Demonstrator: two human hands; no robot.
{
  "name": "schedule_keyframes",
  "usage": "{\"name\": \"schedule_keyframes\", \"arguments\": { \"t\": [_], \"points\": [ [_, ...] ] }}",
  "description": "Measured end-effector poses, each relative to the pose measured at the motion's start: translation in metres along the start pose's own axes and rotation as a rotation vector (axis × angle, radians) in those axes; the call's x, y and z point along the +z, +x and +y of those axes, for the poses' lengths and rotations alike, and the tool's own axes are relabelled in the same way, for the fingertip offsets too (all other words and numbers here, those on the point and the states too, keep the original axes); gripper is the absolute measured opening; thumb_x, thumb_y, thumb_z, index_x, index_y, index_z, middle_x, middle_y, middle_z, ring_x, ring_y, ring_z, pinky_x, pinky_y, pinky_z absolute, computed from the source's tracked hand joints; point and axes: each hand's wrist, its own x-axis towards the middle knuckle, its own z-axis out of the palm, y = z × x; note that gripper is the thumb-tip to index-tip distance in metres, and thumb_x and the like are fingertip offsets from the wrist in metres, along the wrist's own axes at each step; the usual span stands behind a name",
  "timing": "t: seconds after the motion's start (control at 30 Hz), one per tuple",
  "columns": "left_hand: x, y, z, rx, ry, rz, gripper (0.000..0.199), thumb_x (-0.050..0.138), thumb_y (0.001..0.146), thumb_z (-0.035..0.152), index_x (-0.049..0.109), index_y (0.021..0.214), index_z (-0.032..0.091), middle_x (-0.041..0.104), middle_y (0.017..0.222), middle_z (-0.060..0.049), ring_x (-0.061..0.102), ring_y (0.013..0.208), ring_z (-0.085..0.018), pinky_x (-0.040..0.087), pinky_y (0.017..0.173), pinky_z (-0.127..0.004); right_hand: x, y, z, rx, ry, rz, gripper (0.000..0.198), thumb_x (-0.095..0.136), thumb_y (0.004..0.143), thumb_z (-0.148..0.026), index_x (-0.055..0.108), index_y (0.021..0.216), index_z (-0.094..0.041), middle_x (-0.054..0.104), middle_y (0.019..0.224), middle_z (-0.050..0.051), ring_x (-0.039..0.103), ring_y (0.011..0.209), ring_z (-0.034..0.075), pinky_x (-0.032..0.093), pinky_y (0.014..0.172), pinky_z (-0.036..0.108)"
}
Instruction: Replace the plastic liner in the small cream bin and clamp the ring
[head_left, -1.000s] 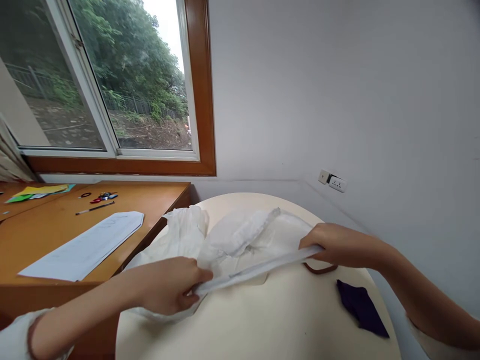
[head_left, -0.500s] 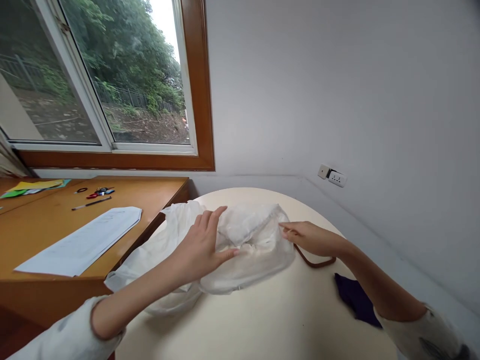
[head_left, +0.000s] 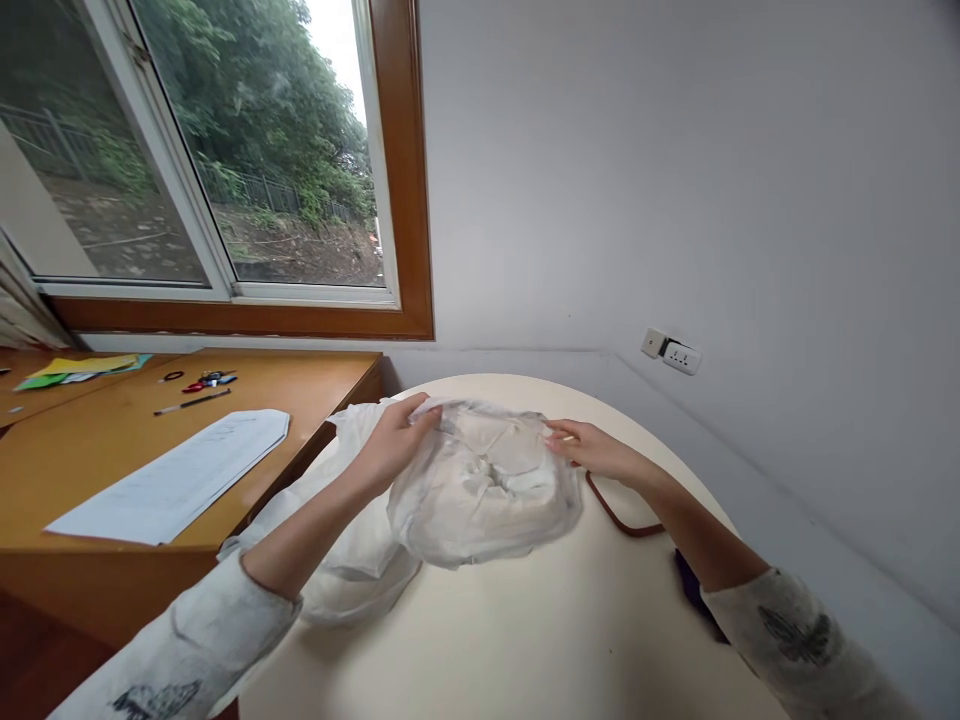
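One purple cloth [head_left: 690, 588] part-hidden behind sleeve [head_left: 787, 625]; left grip [head_left: 394, 442] pinching white material [head_left: 480, 530]; right grip [head_left: 600, 455] unclear.

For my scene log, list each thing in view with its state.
White sheeting: crumpled
Left hand: pinching the sheeting
Right hand: at the sheeting's right edge, grip unclear
Brown loop: partly hidden
Purple cloth: mostly hidden
White papers: stacked flat
Coloured sheets: overlapping
Pen: lying flat
Wall socket: nothing plugged in
Window: unclear whether shut

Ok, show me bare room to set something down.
Round table: bare on the near side, between the white plastic and the purple cloth. Desk: bare right of the pen, beyond the white papers. Crowded: the table's left and middle, under plastic, left hand and right hand; its right, with the brown loop.
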Motion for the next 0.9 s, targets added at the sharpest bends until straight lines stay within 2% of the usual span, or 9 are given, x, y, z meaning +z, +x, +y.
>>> {"name": "schedule_keyframes", "arguments": {
  "t": [0.1,0.17,0.23,0.3,0.37,0.5,0.6,0.77,0.9],
  "points": [
    [-0.006,-0.004,0.002,-0.155,-0.306,-0.028,0.027,0.056,0.076,0.041,0.06,0.087,0.016,0.062,0.073,-0.001,0.057,0.064,-0.016,0.044,0.057,-0.023,0.002,0.005,0.002,-0.013,0.016,0.013,0.086,0.06,0.068,-0.056,0.019,0.139,-0.029,0.026,0.143,0.007,0.032,0.126,0.024,0.035,0.096,0.033],
    [-0.011,-0.006,0.0,-0.211,-0.436,-0.024,0.029,0.058,0.075,0.039,0.061,0.094,0.017,0.066,0.08,-0.004,0.061,0.071,-0.018,0.047,0.062,-0.025,0.005,0.011,0.003,0.002,0.033,0.02,0.09,0.063,0.066,-0.055,0.017,0.139,-0.028,0.024,0.144,0.007,0.029,0.127,0.024,0.032,0.098,0.034],
    [-0.014,-0.009,-0.001,-0.228,-0.519,-0.014,0.031,0.059,0.076,0.038,0.061,0.099,0.017,0.067,0.087,-0.006,0.062,0.078,-0.02,0.049,0.068,-0.028,0.007,0.016,0.003,0.002,0.073,-0.044,0.076,0.061,0.068,-0.054,0.035,0.133,-0.026,0.038,0.136,0.009,0.038,0.122,0.023,0.032,0.097,0.035],
    [-0.018,-0.013,-0.001,-0.246,-0.574,-0.029,0.033,0.056,0.078,0.038,0.06,0.104,0.018,0.067,0.093,-0.008,0.062,0.083,-0.022,0.05,0.072,-0.031,0.008,0.021,0.003,-0.019,0.115,-0.105,0.052,0.057,0.071,-0.053,0.057,0.112,-0.021,0.056,0.117,0.009,0.05,0.108,0.022,0.035,0.092,0.035],
    [-0.02,-0.018,-0.002,-0.272,-0.611,-0.054,0.037,0.053,0.08,0.04,0.057,0.11,0.019,0.066,0.098,-0.008,0.062,0.088,-0.024,0.05,0.074,-0.034,0.008,0.026,0.005,-0.041,0.135,-0.098,0.04,0.055,0.071,-0.052,0.064,0.089,-0.018,0.064,0.097,0.006,0.055,0.095,0.019,0.038,0.087,0.035],
    [-0.021,-0.023,-0.003,-0.307,-0.661,-0.116,0.04,0.048,0.082,0.045,0.054,0.114,0.022,0.066,0.098,-0.008,0.061,0.092,-0.026,0.05,0.075,-0.036,0.01,0.031,0.01,-0.096,0.134,0.026,0.035,0.055,0.069,-0.052,0.058,0.071,-0.017,0.062,0.078,0.001,0.055,0.08,0.015,0.039,0.078,0.03],
    [-0.017,-0.023,-0.005,-0.315,-0.673,-0.129,0.04,0.044,0.082,0.048,0.054,0.111,0.023,0.067,0.095,-0.007,0.062,0.091,-0.026,0.05,0.074,-0.035,0.012,0.033,0.013,-0.147,0.108,0.139,0.034,0.053,0.07,-0.051,0.054,0.063,-0.017,0.058,0.072,0.0,0.053,0.075,0.015,0.038,0.075,0.029],
    [-0.005,-0.03,-0.007,-0.328,-0.572,-0.031,0.029,0.057,0.077,0.038,0.056,0.099,0.019,0.067,0.092,-0.006,0.064,0.086,-0.023,0.05,0.069,-0.03,0.008,0.036,0.008,-0.222,0.03,0.348,0.032,0.046,0.074,-0.049,0.052,0.067,-0.018,0.057,0.075,0.002,0.05,0.075,0.016,0.037,0.073,0.029],
    [0.0,-0.038,-0.007,-0.331,-0.559,-0.057,0.035,0.066,0.067,0.022,0.052,0.1,0.019,0.066,0.097,-0.006,0.063,0.086,-0.023,0.051,0.07,-0.03,-0.002,0.045,-0.003,-0.235,-0.024,0.524,0.035,0.037,0.077,-0.05,0.051,0.073,-0.019,0.056,0.076,0.003,0.048,0.071,0.015,0.037,0.067,0.028]
  ]
}}
